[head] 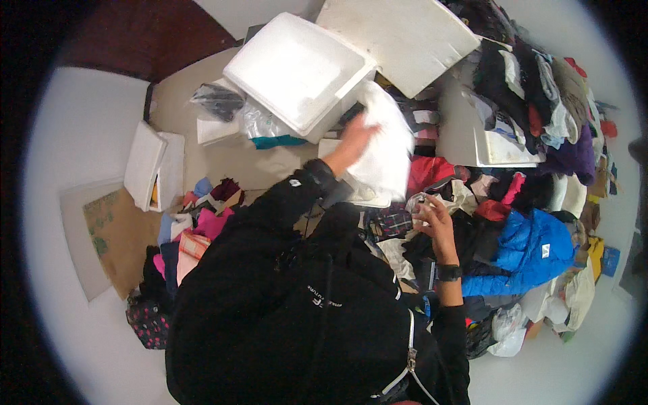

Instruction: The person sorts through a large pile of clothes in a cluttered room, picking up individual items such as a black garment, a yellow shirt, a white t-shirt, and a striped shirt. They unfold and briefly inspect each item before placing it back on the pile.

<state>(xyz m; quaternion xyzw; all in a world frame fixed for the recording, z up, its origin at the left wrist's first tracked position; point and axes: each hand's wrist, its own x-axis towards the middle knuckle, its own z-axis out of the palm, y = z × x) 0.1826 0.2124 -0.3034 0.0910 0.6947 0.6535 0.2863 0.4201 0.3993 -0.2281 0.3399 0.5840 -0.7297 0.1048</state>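
Note:
A white cloth [387, 147], blurred along its edges, hangs in front of me by the white foam boxes. My left hand [352, 144] grips it at its left side, the fingertips partly lost in blur. Lower right, my right hand [436, 220] is held above a heap of clothes with its fingers curved and apart. Below the right fingers are a crumpled whitish item [417, 202] and a dark plaid cloth [392, 223]. A red garment [430, 172] lies just beyond that hand.
A closed white foam box [298, 71] stands ahead, with a foam lid [400, 40] behind it. Clothes are stacked on another foam box [460, 121] at right. A blue puffer jacket [531, 248] tops the right heap. A small foam box [157, 167] and colourful clothes [202, 223] are at left.

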